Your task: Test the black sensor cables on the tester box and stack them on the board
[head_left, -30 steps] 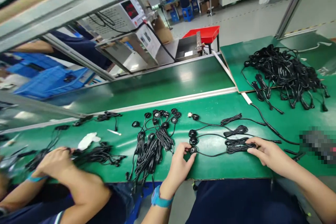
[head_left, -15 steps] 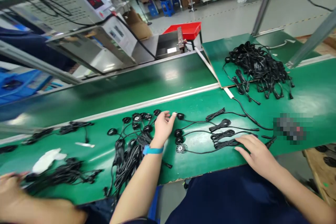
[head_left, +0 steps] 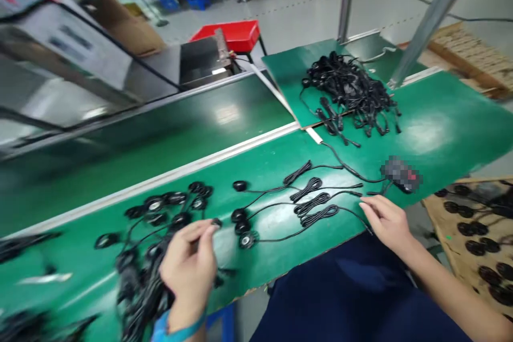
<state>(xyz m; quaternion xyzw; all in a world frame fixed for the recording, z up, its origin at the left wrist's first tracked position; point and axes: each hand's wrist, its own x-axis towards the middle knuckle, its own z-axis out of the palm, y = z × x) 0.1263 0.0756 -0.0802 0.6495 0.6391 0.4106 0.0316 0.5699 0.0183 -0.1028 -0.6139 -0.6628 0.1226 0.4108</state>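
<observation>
My left hand [head_left: 190,262] hovers low over the green bench [head_left: 420,133], thumb and fingers pinched on a small dark part [head_left: 216,222]. Just to its right lie several round black sensors [head_left: 240,220], and the nearest one [head_left: 246,239] shows a pale face. Their thin cables run right into coiled bundles [head_left: 312,203]. My right hand [head_left: 385,219] rests flat at the bench's front edge, fingers spread, with its fingertips by the loose cable ends [head_left: 356,192]. A heap of black sensors and cables [head_left: 156,214] lies by my left hand, blurred.
A dark conveyor belt [head_left: 160,128] runs behind the bench. A green board [head_left: 288,69] at the back right carries a pile of black cables [head_left: 348,91]. A red bin [head_left: 232,35] stands beyond. At the right, a wooden board [head_left: 473,224] holds black discs. Metal posts [head_left: 433,16] rise there.
The view has swung right. My left hand drew back from the far sensor towards me with its fingers pinched. My right hand slid off the coiled bundles to the cable ends.
</observation>
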